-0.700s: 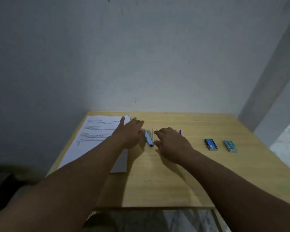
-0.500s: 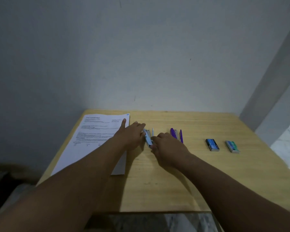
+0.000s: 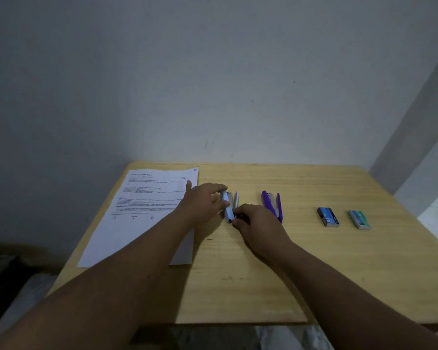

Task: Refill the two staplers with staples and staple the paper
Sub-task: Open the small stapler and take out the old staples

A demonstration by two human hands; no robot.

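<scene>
Light-blue stapler (image 3: 228,207), sprung open, between both hands

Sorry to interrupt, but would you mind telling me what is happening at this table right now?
A person is working on the light blue stapler on the wooden table. The left hand grips its far part, and the right hand pinches at its near end. It looks opened, likely for refilling. The purple stapler lies untouched to the right, also opened. Beyond it sit a blue staple box and a green staple box. The printed paper lies flat on the left, not yet stapled as far as shows.
</scene>
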